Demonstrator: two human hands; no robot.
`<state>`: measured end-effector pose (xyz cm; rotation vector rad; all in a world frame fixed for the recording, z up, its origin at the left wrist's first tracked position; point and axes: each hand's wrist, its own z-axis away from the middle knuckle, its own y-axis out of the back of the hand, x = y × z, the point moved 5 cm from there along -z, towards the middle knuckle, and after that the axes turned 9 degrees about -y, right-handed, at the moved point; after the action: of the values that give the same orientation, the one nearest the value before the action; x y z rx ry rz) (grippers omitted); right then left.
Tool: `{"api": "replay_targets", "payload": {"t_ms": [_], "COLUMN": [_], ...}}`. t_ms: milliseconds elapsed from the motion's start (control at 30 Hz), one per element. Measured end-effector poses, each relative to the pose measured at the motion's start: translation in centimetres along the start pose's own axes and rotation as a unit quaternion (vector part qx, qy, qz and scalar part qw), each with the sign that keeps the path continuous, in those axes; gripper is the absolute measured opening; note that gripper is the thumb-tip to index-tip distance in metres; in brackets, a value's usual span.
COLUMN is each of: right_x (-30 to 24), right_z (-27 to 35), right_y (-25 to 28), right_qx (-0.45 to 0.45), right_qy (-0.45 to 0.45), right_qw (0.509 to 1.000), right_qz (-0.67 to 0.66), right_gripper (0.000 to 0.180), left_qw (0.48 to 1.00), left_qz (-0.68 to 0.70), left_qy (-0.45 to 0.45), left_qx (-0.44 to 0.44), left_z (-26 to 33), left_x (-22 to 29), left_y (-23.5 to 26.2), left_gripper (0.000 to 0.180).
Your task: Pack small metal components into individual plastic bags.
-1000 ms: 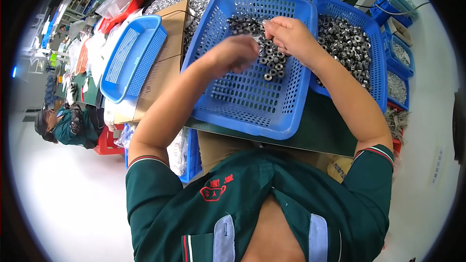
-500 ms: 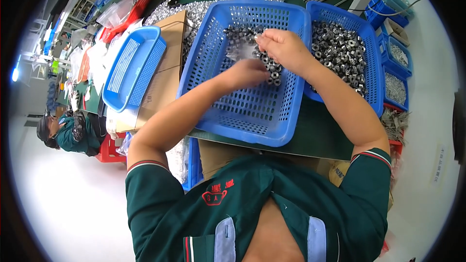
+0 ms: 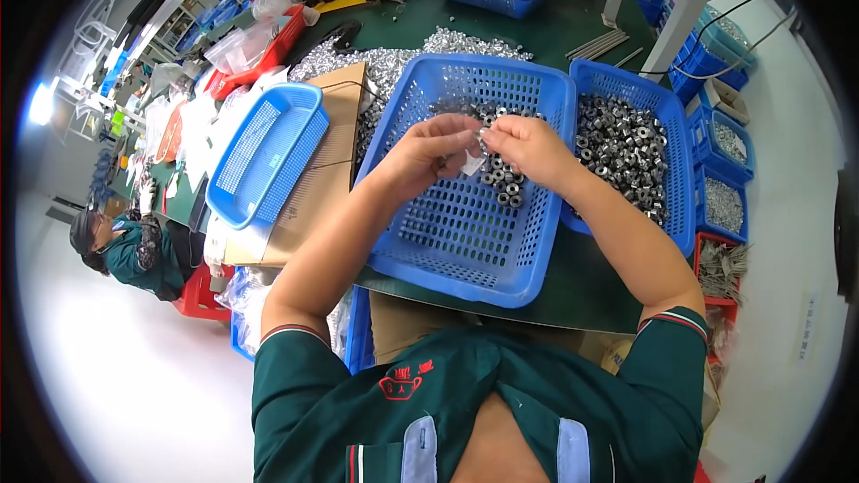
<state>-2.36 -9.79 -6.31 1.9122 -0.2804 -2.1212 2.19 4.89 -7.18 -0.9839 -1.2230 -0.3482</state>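
I see the left hand (image 3: 424, 154), fingers bent, grip unclear; below and right of those fingertips, metal rings (image 3: 514, 189) seem stiff, light, perhaps slick, best taken by their rims; just above, the right hand (image 3: 535, 150) has fingertips pressed together.

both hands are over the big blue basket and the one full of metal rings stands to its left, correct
Not quite: the basket full of metal rings stands to the right of the big blue basket, as the head view shows. The left hand and right hand are over it.
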Motion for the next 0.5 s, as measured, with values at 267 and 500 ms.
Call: {"api": "replay_targets", "payload": {"t_ms": [267, 500], "right_x": [-0.4, -3.2], "right_z": [0.3, 2.9], "right_y": [-0.2, -1.0], "right_qx": [-0.001, 0.138], "right_qy": [0.073, 0.313], "right_qw": [0.996, 0.876], "right_qz": [0.058, 0.34], "right_gripper": [0.024, 0.018], "left_qw": [1.0, 0.999], "left_qz": [0.008, 0.04], "left_qy": [0.002, 0.037], "left_qx": [0.003, -0.002], "left_z": [-0.1, 0.1], "left_x": [-0.5, -1.2], "left_y": [0.4, 0.5], "left_gripper": [0.016, 0.014]}}
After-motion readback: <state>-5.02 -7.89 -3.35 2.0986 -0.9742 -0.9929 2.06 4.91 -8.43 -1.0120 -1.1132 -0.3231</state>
